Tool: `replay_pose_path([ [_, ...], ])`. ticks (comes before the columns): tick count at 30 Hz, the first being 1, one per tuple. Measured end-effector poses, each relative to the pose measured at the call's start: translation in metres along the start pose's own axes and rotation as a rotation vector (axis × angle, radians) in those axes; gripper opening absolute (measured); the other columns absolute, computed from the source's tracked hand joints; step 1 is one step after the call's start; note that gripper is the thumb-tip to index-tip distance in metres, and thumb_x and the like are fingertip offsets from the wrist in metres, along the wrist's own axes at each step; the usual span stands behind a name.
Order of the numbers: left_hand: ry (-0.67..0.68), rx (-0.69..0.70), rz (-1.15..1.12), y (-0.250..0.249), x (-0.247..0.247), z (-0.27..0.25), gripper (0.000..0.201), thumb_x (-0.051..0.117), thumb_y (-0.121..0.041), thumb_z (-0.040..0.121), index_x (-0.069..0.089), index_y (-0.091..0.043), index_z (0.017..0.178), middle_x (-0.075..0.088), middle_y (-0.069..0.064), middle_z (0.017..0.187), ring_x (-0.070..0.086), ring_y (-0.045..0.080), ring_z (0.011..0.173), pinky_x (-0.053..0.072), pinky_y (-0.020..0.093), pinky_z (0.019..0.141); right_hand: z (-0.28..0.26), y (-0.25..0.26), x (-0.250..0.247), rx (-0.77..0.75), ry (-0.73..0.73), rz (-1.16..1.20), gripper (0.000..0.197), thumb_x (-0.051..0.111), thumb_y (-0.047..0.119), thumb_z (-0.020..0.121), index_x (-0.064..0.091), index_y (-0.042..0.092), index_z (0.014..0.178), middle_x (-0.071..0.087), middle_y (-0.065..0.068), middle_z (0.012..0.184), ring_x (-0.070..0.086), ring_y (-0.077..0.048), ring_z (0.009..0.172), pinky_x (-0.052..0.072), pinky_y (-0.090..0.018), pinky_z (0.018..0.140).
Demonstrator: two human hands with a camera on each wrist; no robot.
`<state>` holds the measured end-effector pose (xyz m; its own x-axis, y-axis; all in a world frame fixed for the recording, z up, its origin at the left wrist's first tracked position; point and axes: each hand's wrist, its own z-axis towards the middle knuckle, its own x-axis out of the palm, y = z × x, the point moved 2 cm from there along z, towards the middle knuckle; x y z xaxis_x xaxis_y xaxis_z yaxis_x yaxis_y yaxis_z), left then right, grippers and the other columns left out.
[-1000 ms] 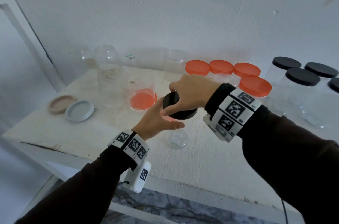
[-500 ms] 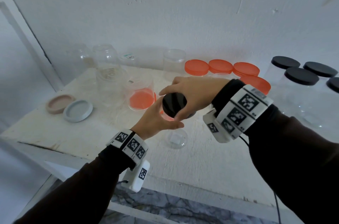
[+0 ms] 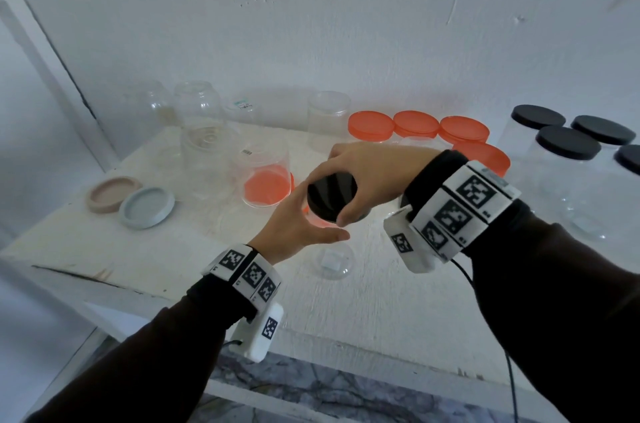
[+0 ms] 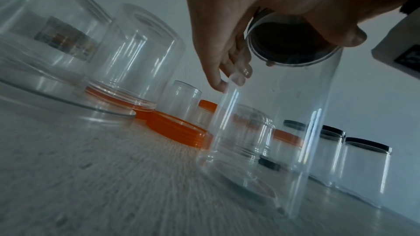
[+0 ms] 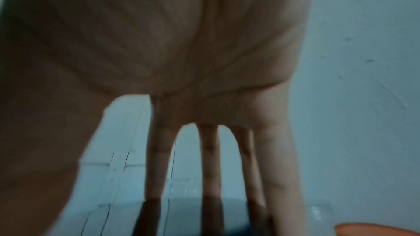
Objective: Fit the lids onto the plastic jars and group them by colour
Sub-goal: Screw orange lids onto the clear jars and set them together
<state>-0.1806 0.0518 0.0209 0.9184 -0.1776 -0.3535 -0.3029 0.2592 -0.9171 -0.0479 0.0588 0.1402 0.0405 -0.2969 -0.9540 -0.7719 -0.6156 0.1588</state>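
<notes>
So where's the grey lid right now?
Head view, far left of the table: the grey lid lies upside down, touching the beige lid, away from both hands.

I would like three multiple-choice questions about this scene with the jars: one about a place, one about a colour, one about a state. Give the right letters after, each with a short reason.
1. Where do the loose beige lid and grey lid lie?
A. left part of the table
B. on the black-lidded jars
C. inside a jar

2. What colour is the lid that the right hand grips?
A. orange
B. grey
C. black

3. How does the clear jar under that lid stand?
A. lying on its side
B. upright, left hand steadying it
C. upside down

Answers: 1 A, they rest side by side on the left; 2 C, dark disc between the fingertips; 3 B, base on the table, left hand's fingers on its wall.
</notes>
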Motion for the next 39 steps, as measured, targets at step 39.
replay_pose_path([
  [39,0.258,0.109,-0.25,-0.044,0.169,0.066,0.051,0.075,-0.003,0.072,0.056,-0.021,0.116,0.063,-0.003,0.116,0.056,0.003,0.112,0.041,0.02,0.097,-0.151,-0.115,0.06,0.508,-0.474,0.079,0.042,0.058,0.029,0.088,0.055,0.017,0.128,0.05,-0.002,0.125,0.044,-0.022,0.117,0.041,-0.036,0.094],
])
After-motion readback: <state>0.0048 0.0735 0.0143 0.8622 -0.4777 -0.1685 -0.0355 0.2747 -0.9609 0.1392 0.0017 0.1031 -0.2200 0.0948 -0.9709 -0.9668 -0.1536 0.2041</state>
